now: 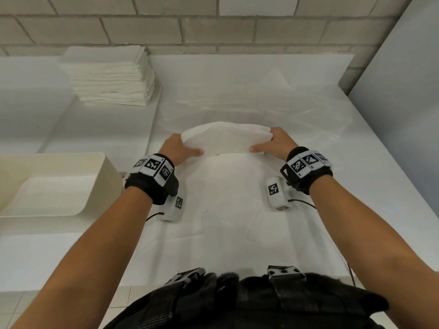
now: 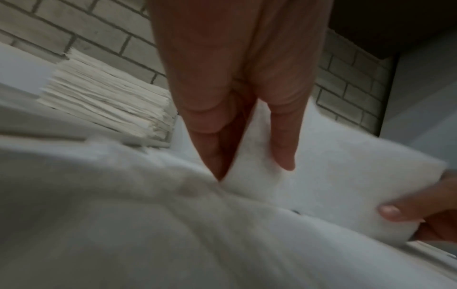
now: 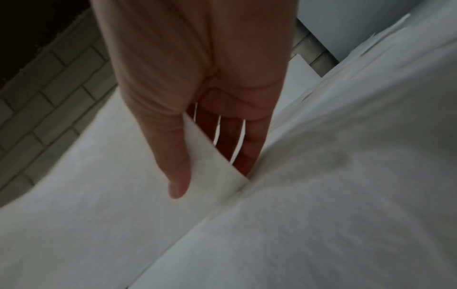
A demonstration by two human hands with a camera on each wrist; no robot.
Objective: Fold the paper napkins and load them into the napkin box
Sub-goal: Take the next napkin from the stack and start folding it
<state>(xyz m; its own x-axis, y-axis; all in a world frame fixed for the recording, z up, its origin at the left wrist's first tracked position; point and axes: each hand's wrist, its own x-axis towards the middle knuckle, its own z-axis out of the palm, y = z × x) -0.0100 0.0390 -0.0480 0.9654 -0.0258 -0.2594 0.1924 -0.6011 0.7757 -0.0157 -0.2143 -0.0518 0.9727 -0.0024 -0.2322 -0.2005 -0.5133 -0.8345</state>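
A folded white napkin (image 1: 225, 138) is held up over the table, bowed upward between my two hands. My left hand (image 1: 183, 148) pinches its left end, thumb on top and fingers underneath. My right hand (image 1: 270, 143) pinches the right end the same way. The left wrist view shows the napkin (image 2: 333, 166) between my left thumb and fingers (image 2: 215, 156), with my right thumb (image 2: 395, 212) at its far end. The right wrist view shows my right hand (image 3: 197, 156) pinching the napkin's edge (image 3: 111, 195). The cream napkin box (image 1: 109, 169) sits open at the left.
A tall stack of white napkins (image 1: 111, 77) stands at the back left against the brick wall (image 1: 213, 32). Spread white sheets (image 1: 237, 210) cover the table under my hands. A grey panel (image 1: 403, 91) rises on the right.
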